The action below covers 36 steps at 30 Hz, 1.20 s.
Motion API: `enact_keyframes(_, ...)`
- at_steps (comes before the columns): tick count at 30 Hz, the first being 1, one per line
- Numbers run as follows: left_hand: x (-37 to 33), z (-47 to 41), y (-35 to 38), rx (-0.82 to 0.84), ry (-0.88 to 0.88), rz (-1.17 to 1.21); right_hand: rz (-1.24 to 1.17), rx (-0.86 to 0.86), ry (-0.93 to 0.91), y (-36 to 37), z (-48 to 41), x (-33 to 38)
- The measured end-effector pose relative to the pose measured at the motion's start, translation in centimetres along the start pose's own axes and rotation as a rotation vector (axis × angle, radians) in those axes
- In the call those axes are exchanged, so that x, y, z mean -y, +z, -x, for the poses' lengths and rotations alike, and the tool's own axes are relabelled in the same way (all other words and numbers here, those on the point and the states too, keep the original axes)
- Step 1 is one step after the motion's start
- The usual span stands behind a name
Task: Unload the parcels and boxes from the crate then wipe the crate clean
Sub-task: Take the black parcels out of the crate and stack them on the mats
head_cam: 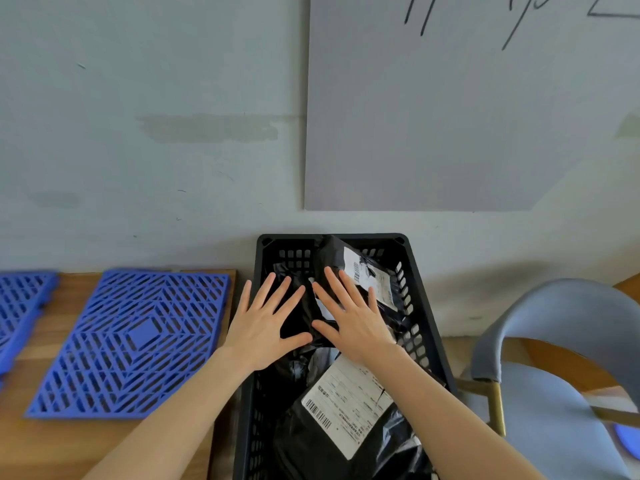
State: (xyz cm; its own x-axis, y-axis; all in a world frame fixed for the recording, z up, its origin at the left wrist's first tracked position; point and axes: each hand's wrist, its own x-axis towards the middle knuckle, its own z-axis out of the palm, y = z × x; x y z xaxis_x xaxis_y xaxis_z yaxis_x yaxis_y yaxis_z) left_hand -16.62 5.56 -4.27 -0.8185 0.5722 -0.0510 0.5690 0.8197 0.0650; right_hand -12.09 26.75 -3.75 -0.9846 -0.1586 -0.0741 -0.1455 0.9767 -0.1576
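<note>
Left hand (266,323) and right hand (353,322) are lying spread over the black parcel (298,318) in the far half of the crate (414,336), each grip open, holding nothing. Advising: hooking under its edges, lifting level; slick wrap probably slipping.

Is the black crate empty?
No, not empty. Black parcels with white labels lie inside the crate, under the left hand and right hand.

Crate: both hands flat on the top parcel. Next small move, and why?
Probably curl the left hand and right hand around the black parcel under them and lift it out: fingers lie straight, gripping nothing, and the crate holds more parcels.
</note>
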Motion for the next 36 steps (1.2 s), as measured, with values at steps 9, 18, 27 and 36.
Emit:
enact_keyframes(9,1.4,0.0,0.8,0.054,-0.077,0.050,-0.062,0.017,-0.041,-0.5,-2.0,0.2)
enact_keyframes(18,1.1,4.9,0.2,-0.178,-0.239,0.448,0.062,-0.204,0.152,-2.8,5.2,-4.9)
enact_keyframes(27,-1.1,7.1,2.0,-0.036,-0.369,0.626,-0.107,0.056,0.441,-1.6,11.2,-8.2)
enact_keyframes(36,-0.6,6.0,1.3,-0.078,-0.405,0.709,-0.168,0.008,0.584,-1.3,9.2,-7.5)
